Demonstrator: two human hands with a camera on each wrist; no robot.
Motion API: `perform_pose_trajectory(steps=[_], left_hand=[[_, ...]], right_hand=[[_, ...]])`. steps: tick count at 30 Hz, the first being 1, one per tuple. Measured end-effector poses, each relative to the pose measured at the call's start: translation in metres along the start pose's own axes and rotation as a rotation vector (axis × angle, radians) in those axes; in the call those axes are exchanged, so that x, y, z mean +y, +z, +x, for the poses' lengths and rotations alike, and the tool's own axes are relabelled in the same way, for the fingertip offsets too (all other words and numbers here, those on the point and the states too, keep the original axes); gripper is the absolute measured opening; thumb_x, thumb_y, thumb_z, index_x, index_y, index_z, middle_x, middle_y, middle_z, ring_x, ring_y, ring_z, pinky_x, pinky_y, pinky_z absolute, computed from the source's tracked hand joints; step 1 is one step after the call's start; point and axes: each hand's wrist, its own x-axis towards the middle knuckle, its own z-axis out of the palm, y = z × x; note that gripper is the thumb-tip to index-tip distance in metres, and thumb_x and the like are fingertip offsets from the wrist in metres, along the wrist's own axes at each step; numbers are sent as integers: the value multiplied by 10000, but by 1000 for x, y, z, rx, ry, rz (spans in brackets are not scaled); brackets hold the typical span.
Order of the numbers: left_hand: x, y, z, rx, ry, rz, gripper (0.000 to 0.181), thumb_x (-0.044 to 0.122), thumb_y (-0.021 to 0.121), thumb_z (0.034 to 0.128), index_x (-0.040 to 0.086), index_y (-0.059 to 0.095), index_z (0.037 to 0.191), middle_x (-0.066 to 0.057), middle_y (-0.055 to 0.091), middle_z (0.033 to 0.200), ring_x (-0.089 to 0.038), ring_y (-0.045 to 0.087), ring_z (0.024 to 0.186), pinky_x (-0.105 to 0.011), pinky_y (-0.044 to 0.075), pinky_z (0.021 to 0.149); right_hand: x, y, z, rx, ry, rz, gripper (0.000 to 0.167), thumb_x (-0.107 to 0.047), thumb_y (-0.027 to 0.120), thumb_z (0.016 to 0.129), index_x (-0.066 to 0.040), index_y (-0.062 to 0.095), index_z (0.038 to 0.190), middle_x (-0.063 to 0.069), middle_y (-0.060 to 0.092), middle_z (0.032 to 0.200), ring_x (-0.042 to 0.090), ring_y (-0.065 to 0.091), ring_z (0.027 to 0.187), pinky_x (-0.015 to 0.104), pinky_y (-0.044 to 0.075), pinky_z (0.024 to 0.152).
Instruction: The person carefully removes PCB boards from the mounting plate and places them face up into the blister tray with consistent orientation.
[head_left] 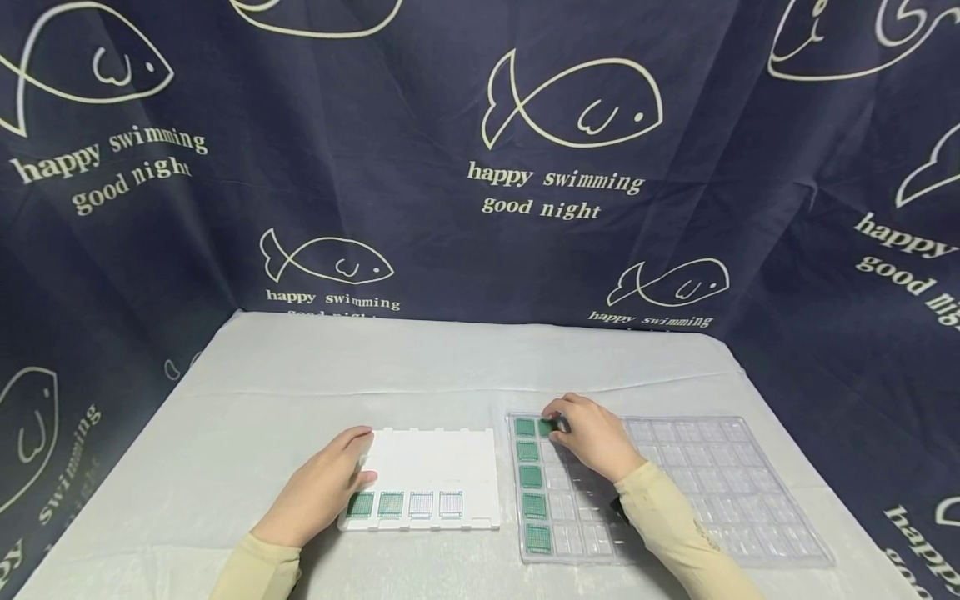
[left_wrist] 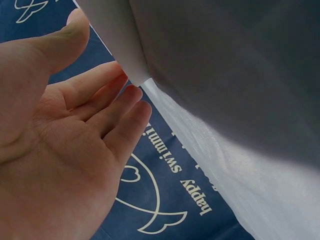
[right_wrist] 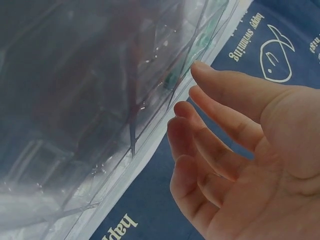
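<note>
In the head view my left hand (head_left: 311, 487) rests at the left edge of a white board (head_left: 435, 458), thumb over its face and fingers at the far corner. Its fingers look loosely extended beside the board's edge (left_wrist: 117, 45) in the left wrist view. Four squares, such as this green one (head_left: 391, 504), lie along the board's near side. My right hand (head_left: 592, 433) has thumb and index finger around a green square (head_left: 545, 427) at the top of the clear tray's (head_left: 780, 475) second column. The fingertips' contact is partly hidden in the right wrist view.
Several green squares, one of them nearest me (head_left: 537, 538), fill the tray's left column. The tray stands to the right of the board on a white-covered table (head_left: 435, 358). Dark blue cloth (head_left: 435, 167) with fish drawings hangs behind and at both sides.
</note>
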Motion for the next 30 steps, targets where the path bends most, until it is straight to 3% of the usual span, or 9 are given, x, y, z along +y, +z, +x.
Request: perform_pose_trajectory(steps=[30], left_hand=[[1,-1,0,-3,-3,-15,573,199,777,890,-57,586,1365,-148,577,1450,-342,620,1287,-501,550,1065]], right_hand=[[-11,-5,-3,23,-20,-25,281,-128,851,810,-136,760,1076,36,744,1056,255,726,985,455,632,836]])
